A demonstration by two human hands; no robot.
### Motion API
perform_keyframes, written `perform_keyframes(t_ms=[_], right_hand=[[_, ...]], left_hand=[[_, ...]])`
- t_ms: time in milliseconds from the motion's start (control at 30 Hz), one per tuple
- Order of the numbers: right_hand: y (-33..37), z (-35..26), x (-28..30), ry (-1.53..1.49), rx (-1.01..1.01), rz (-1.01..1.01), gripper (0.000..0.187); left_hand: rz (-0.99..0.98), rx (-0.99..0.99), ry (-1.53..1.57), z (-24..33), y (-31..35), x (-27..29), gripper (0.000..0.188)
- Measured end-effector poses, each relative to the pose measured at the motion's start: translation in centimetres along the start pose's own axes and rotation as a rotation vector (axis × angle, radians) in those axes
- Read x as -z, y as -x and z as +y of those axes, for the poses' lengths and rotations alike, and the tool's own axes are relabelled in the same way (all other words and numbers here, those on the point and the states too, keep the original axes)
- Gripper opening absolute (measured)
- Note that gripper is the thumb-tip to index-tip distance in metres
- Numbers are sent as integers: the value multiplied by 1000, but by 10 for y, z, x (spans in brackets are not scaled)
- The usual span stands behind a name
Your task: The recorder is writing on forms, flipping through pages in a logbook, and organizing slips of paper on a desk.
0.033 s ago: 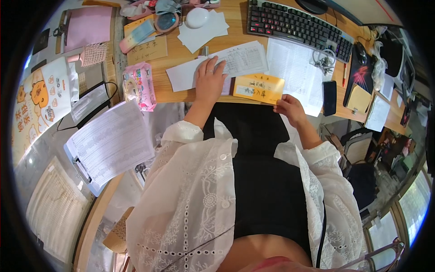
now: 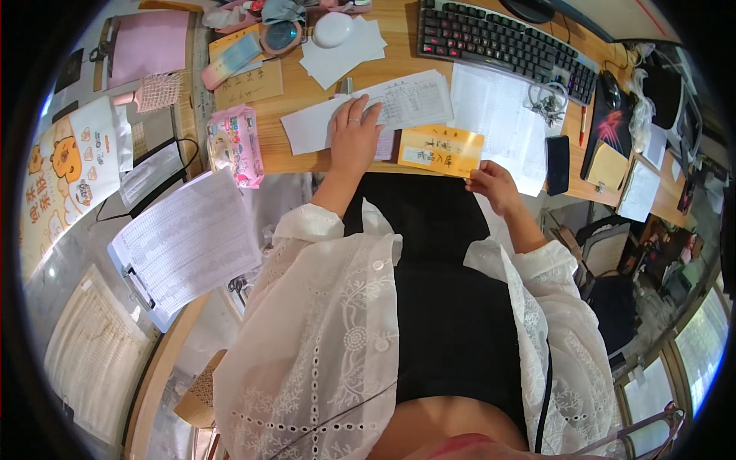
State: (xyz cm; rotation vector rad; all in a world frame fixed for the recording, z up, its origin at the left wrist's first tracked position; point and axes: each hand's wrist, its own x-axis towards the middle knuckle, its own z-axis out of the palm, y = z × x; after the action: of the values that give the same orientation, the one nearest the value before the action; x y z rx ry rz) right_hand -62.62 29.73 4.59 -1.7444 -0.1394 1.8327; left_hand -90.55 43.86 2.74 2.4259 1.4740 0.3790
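Observation:
My left hand [image 2: 356, 132] lies flat, fingers stretched, on a strip of white paper slips [image 2: 414, 100] at the desk's near side. Rows of a printed form show on the slips' right part. At its lower right corner, my right hand [image 2: 494, 186] pinches a yellow envelope [image 2: 440, 152] with dark handwriting and a small white box. The envelope is just over the desk's front edge, close to the slips. Part of a lined sheet [image 2: 386, 146] shows between my left hand and the envelope.
Right of the slips lie printed sheets [image 2: 491, 103], a coiled cable [image 2: 547, 106] and a black phone [image 2: 557, 165]. A keyboard [image 2: 506, 54] stands behind them. At left are a pink wipes pack [image 2: 235, 146] and a clipboard with papers [image 2: 188, 238] beside the desk.
The yellow envelope has shifted very slightly to the right and turned a little in my right hand. My left hand and the paper slips have stayed put.

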Motion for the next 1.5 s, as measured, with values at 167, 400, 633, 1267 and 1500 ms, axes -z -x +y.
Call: perform_keyframes(t_ms=[167,400,633,1267,1500], right_hand=[[9,2,10,-18,27,-24,16],[13,13,3,-40,30,-92,18],[10,23,10,45,70,-118,26],[-10,-4,-25,-162,144,-307,41],[3,-25,-45,-119,114,-365,41]], left_hand=[[9,-55,39,14,4,8,44],[-188,-137,440,75,30,26,37],[-33,761,1273,43,42,16,23],[387,875,1370,12,42,56,24],[743,833,849,-37,80,23,34]])
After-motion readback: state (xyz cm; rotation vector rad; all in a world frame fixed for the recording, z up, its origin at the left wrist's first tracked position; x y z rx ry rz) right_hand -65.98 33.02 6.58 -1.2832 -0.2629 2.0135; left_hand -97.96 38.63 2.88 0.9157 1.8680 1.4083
